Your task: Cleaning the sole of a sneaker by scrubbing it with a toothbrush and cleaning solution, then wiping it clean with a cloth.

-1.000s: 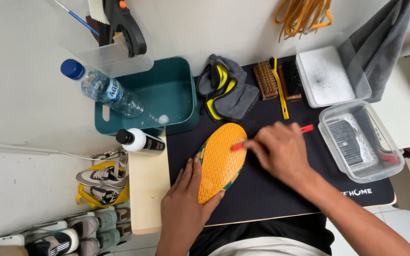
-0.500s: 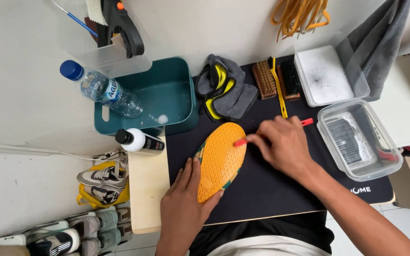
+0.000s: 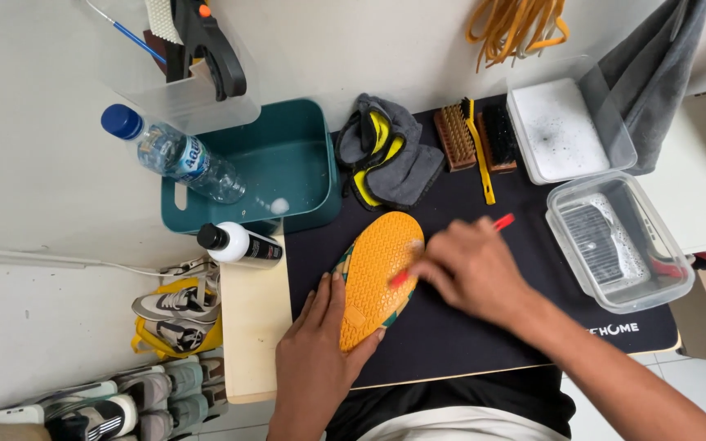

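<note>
An orange-soled shoe (image 3: 376, 276) lies sole-up on the black mat (image 3: 467, 343), just below the teal tub (image 3: 288, 155), the left hand (image 3: 314, 363) pressed flat against it while the right hand (image 3: 474, 269), fingers closed around a red-handled brush (image 3: 496, 224), has slid back down the sole since a moment ago, scrubbing.

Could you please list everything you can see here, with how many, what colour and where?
shoe: one, sole up, orange, on the mat under both hands
small brush: one, red handle, in the right hand, on the sole
mat: one, black, on the table
basin: one, teal, left of the mat
water bottle: one, clear, blue cap, across the basin's rim
spray bottle: one, white and black, below the basin
cloth: one, grey and yellow, top of the mat
scrub brushes: two, brown and black, a yellow tool between them
plastic boxes: two, clear, right
left hand: steadies the shoe
right hand: grips the small brush
</note>
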